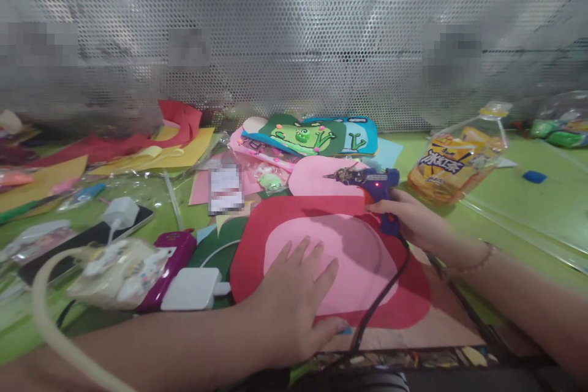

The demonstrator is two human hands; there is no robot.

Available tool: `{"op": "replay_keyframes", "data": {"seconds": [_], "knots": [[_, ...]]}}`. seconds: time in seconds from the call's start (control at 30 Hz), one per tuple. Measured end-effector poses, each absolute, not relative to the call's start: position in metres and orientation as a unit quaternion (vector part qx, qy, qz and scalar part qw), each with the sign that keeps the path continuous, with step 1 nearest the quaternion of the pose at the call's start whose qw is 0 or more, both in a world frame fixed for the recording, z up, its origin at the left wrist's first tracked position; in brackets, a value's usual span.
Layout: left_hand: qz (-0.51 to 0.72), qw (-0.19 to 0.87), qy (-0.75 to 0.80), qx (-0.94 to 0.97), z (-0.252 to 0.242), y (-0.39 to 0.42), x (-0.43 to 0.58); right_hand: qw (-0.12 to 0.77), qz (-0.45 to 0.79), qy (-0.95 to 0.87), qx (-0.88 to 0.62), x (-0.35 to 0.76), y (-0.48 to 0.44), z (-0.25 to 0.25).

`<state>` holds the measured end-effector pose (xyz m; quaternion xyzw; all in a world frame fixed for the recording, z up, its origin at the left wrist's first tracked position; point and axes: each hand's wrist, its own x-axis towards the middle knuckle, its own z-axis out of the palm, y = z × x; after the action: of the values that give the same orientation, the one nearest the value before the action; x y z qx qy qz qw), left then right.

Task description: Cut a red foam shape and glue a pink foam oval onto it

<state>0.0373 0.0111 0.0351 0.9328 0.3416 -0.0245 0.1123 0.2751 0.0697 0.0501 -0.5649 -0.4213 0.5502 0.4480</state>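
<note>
My left hand (294,294) lies flat with fingers spread on a rounded pink paper piece (358,282). That piece sits on a larger red paper shape (413,306), which rests over a tan sheet (454,327). My right hand (418,220) grips a blue glue gun (390,180) above the red paper's upper right edge. The gun's nozzle points left over another pink paper shape (310,177), and a small red light glows on its body. Its black cord (379,300) runs down across the papers.
Behind lies a decorated green and blue paper piece (316,135). An iced-tea bottle (459,159) stands at right, near a blue cap (535,177). On the left are a white charger (193,289), a purple power bank (168,266) and a dark phone (59,251). A perforated metal panel (294,30) closes the back.
</note>
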Motion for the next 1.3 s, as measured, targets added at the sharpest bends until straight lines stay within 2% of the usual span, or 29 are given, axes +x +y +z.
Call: {"op": "replay_keyframes", "data": {"seconds": [0.23, 0.8, 1.07, 1.3], "knots": [[-0.012, 0.093, 0.339, 0.936, 0.037, 0.011, 0.039, 0.424, 0.570, -0.405, -0.575, 0.288, 0.075, 0.048], [-0.031, 0.114, 0.345, 0.931, 0.036, 0.010, 0.038, 0.373, 0.679, -0.393, -0.496, 0.302, 0.078, 0.049], [-0.015, 0.115, 0.361, 0.925, 0.036, 0.009, 0.037, 0.382, 0.635, -0.415, -0.527, 0.301, 0.073, 0.058], [-0.024, 0.089, 0.418, 0.904, 0.027, 0.011, 0.038, 0.324, 0.628, -0.460, -0.538, 0.310, 0.073, 0.061]]}}
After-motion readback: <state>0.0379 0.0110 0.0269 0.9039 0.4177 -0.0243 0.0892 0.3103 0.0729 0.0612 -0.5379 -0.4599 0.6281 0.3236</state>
